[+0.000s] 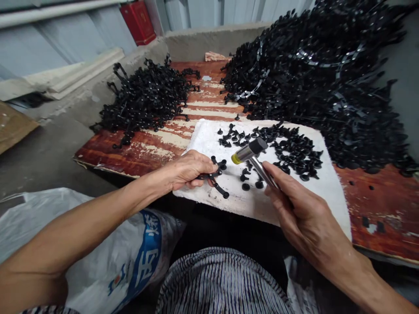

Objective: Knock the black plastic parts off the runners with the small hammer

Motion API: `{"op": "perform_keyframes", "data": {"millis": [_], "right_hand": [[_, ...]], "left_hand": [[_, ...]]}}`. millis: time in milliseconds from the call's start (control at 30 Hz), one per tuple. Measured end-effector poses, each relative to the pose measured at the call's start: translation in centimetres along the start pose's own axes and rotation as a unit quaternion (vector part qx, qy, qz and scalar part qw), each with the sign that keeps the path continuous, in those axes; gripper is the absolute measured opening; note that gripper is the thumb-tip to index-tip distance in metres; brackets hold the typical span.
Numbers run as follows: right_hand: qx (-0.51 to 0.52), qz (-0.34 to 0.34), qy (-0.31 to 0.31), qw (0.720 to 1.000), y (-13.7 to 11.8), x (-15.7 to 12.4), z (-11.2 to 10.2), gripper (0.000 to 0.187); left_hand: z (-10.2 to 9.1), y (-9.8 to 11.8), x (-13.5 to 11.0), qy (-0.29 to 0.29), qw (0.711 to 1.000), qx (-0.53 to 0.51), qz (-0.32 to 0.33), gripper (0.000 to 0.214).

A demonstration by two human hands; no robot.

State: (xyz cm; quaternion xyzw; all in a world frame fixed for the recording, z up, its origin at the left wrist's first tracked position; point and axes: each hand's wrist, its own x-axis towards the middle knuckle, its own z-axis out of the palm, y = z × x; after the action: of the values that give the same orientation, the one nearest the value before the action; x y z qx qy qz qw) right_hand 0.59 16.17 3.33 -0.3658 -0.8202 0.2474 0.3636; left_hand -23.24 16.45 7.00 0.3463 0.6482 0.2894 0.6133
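My left hand (187, 169) is closed on a black plastic sprue (216, 175) with round pieces on its branches, pressing it onto a white foam block (209, 135). My right hand (296, 205) grips the metal handle of a small hammer (250, 150). The hammer's head has a yellow face and a black face, and it hovers just above the block, right of the sprue. Several loose black round caps (288, 150) lie scattered on the block beyond the hammer.
The foam block sits on a worn red board (150, 150). A heap of black sprues (147, 98) lies at the back left and a far larger heap (330, 78) at the back right. A white printed sack (131, 257) stands beside my left forearm.
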Motion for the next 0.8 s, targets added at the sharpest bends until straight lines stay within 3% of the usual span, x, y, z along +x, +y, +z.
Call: {"op": "perform_keyframes", "data": {"millis": [533,667,700,800], "right_hand": [[-0.141,-0.116,-0.077,0.980,-0.2,1.9,-0.8,0.060],[-0.120,-0.139,0.028,0.983,-0.8,1.9,-1.0,0.066],[-0.137,-0.145,0.029,0.979,-0.8,1.9,-1.0,0.065],[-0.188,-0.149,-0.073,0.968,-0.5,1.9,-0.9,0.056]], "left_hand": [[-0.3,0.2,0.2,0.001,1.000,0.022,-0.007,0.030],[-0.4,-0.1,0.2,-0.006,1.000,0.028,0.003,0.027],[-0.5,-0.1,0.3,-0.008,1.000,0.029,0.002,0.027],[-0.4,-0.4,0.5,-0.016,0.999,0.031,0.004,0.027]]}}
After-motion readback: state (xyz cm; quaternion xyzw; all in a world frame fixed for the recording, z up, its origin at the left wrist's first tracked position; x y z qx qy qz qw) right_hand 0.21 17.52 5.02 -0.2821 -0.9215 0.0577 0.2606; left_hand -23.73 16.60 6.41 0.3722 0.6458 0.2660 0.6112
